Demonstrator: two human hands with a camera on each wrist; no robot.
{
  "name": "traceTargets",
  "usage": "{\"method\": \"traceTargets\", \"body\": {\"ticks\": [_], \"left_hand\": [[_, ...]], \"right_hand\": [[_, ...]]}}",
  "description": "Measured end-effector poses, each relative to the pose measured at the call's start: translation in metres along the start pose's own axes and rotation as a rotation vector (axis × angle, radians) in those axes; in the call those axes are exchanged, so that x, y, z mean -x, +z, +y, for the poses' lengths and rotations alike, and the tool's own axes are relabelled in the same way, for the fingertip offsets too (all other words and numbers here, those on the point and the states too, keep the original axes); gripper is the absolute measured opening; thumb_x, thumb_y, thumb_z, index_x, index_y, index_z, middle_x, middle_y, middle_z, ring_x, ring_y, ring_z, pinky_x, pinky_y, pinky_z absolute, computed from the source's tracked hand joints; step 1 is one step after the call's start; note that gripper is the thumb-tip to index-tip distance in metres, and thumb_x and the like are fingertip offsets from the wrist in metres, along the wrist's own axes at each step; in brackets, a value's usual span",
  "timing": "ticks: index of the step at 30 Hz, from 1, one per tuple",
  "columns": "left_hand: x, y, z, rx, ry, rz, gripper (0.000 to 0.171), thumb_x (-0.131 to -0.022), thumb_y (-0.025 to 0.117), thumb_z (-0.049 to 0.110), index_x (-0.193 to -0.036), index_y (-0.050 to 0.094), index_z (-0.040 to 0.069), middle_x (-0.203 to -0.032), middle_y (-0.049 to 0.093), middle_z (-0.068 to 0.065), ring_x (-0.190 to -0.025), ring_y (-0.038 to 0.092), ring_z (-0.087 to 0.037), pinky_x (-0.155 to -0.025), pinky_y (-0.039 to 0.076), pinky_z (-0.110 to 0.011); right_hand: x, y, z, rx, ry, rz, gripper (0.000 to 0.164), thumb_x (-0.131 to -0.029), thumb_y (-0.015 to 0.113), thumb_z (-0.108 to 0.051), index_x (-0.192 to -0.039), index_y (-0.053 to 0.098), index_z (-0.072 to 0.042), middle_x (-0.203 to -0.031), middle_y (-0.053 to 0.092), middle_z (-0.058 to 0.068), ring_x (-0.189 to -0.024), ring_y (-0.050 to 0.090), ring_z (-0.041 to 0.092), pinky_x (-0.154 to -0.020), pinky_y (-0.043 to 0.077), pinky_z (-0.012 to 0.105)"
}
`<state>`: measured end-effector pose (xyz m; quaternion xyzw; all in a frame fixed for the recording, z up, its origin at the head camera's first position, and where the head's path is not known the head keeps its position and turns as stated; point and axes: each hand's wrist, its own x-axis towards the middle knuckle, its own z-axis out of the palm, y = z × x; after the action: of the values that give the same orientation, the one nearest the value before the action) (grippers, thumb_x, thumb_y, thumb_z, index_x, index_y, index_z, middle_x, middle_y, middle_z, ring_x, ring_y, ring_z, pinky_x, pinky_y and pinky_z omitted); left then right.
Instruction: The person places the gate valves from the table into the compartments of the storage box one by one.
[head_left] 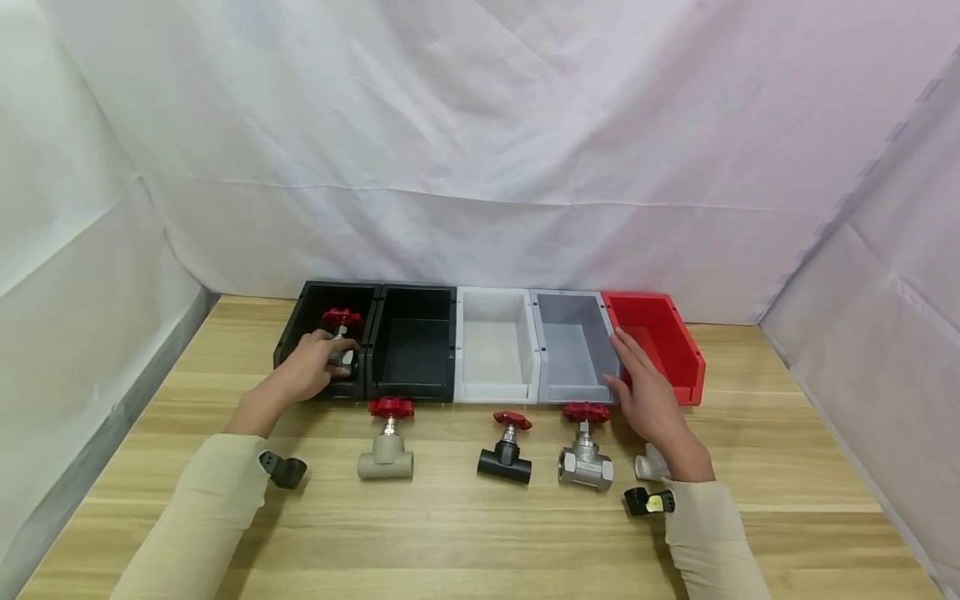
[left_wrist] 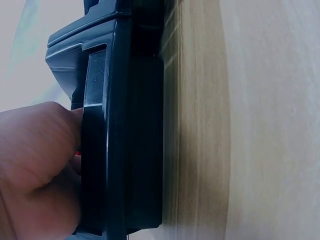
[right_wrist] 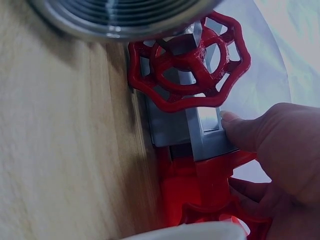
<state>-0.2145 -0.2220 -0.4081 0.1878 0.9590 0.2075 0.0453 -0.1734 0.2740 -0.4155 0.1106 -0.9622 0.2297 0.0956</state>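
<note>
In the head view my left hand reaches into the leftmost black bin, thumb and fingers around the metal body of a valve with a red handwheel. The left wrist view shows that hand behind the bin's front wall, which hides most of the valve. My right hand rests on the adjoining walls of the grey bin and red bin, its fingers fairly straight. Its thumb touches the grey rim in the right wrist view.
Before the bins stand a beige valve, a black valve and a steel valve. A white fitting lies partly under my right forearm. Another black bin and a white bin sit mid-row. White curtain hangs behind.
</note>
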Motion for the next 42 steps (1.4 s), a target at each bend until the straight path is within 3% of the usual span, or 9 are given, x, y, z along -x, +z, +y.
{"method": "traceTargets", "body": {"ticks": [16,25,34,42], "left_hand": [[0.002,-0.001,0.003,0.035,-0.011,0.021,0.036,-0.089,0.061,-0.004,-0.125,0.058,-0.003,-0.124,0.041,-0.037,-0.117,0.037,-0.054,-0.092,0.036,-0.062],[0.007,-0.005,0.009,0.005,-0.006,0.044,0.035,-0.09,0.065,0.005,-0.124,0.059,-0.004,-0.123,0.043,-0.035,-0.115,0.039,-0.051,-0.092,0.036,-0.061],[0.027,-0.012,0.028,0.057,-0.025,0.131,0.036,-0.094,0.062,0.012,-0.125,0.057,-0.004,-0.127,0.041,-0.035,-0.116,0.04,-0.051,-0.092,0.035,-0.062],[0.045,-0.007,0.031,0.095,-0.003,0.207,0.046,-0.091,0.067,0.02,-0.129,0.055,-0.004,-0.122,0.05,-0.028,-0.107,0.052,-0.045,-0.087,0.043,-0.057]], "right_hand": [[0.0,0.001,0.001,0.006,-0.004,0.0,0.082,-0.084,0.073,-0.008,-0.151,0.028,-0.009,-0.155,0.024,0.012,-0.131,0.034,0.041,-0.09,0.043,0.056],[0.0,0.0,0.001,0.005,-0.012,0.003,0.081,-0.083,0.073,-0.007,-0.151,0.028,-0.008,-0.154,0.024,0.012,-0.131,0.034,0.042,-0.091,0.042,0.056],[0.001,-0.001,0.0,0.003,-0.011,0.007,0.081,-0.083,0.073,-0.007,-0.151,0.028,-0.008,-0.155,0.024,0.012,-0.132,0.034,0.042,-0.09,0.043,0.056],[0.0,-0.001,-0.001,0.002,-0.003,0.001,0.081,-0.084,0.073,-0.008,-0.151,0.028,-0.008,-0.155,0.024,0.012,-0.132,0.033,0.042,-0.09,0.043,0.056]]}}
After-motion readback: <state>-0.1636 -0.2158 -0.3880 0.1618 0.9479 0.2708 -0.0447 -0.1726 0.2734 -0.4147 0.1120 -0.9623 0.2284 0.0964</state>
